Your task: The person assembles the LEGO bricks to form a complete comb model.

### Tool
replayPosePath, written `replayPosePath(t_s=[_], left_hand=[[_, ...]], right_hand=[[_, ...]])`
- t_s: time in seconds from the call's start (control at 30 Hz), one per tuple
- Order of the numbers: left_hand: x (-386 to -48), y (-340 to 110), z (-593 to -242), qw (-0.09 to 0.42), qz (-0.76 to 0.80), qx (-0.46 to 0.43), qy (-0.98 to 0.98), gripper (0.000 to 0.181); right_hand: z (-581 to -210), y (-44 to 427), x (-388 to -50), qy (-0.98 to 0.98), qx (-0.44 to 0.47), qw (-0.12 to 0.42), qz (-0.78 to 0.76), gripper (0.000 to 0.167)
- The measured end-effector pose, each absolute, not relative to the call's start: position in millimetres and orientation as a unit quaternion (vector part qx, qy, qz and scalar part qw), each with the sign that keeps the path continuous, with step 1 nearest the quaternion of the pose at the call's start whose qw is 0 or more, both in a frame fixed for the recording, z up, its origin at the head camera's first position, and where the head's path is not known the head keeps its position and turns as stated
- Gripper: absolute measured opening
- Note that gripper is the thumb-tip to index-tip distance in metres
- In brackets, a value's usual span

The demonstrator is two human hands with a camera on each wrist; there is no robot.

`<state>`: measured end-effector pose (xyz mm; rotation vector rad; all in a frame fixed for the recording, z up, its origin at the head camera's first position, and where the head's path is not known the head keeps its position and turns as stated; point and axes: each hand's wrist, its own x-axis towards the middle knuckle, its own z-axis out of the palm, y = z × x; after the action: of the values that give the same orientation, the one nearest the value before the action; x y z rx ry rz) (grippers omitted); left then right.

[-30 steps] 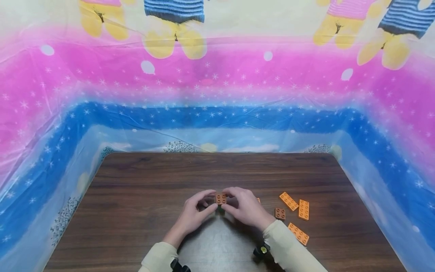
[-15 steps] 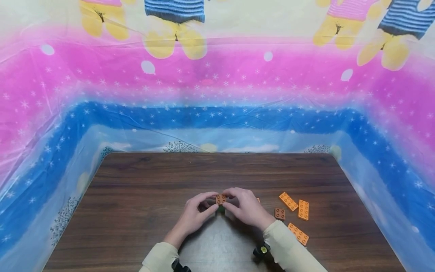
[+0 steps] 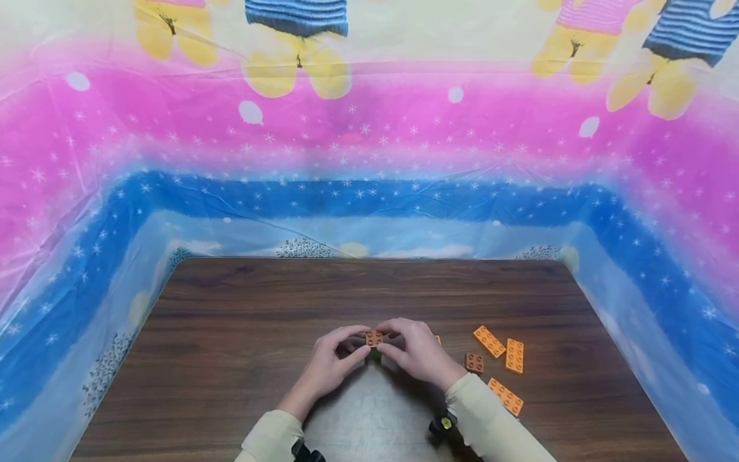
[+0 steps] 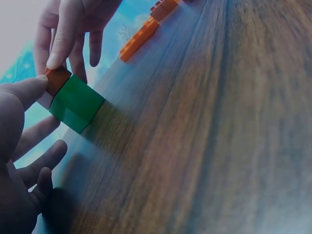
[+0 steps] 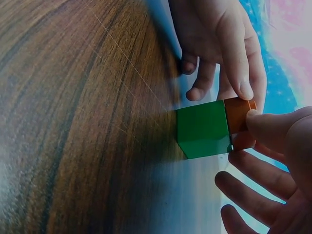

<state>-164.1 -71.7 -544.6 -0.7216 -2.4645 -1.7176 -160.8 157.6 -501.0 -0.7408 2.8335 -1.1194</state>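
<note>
Your left hand [image 3: 331,359] and right hand [image 3: 421,353] pinch a brown brick [image 3: 374,339] atop the green block [image 4: 78,104], well short of the desk [image 3: 213,353]'s far edge. Orange bricks [image 3: 514,355] lie rightward; wider room left.

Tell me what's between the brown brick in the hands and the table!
A green block is there, directly under the brown brick, with the wooden table below it. Both wrist views show this.

A cloth [image 3: 369,199] spanned the upper half of the head view and ran down both sides, banded pink and blue, with yellow-legged printed figures [image 3: 296,22] along the top edge. A dark wood-grain table [image 3: 231,321] filled the lower middle.
</note>
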Motion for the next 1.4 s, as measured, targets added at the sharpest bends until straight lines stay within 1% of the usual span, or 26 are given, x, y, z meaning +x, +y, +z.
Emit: replayPosePath(t_s=[0.37,0.7,0.97,1.23,1.4], left_hand=[[-165.9,-71.5,-547.8,0.036,-0.558,-0.245,-0.792,0.03],[-165.6,-72.4,-545.6,0.022,-0.555,-0.228,-0.799,0.03],[-165.3,-71.8,-546.6,0.026,-0.55,-0.232,-0.802,0.031],[-165.2,-72.4,-547.9,0.016,-0.552,-0.227,-0.802,0.031],[-165.8,-72.0,-548.1,0.014,-0.562,-0.228,-0.795,0.031]], right_hand=[[-503.7,157.9,-160.4,0.898,-0.229,0.01,-0.375,0.031],[-503.8,155.4,-158.4,0.901,-0.225,-0.007,-0.371,0.031],[-503.7,156.4,-157.7,0.904,-0.221,0.002,-0.367,0.031],[-502.9,156.6,-158.6,0.907,-0.224,0.012,-0.356,0.032],[-502.6,158.7,-156.4,0.911,-0.235,0.002,-0.338,0.035]])
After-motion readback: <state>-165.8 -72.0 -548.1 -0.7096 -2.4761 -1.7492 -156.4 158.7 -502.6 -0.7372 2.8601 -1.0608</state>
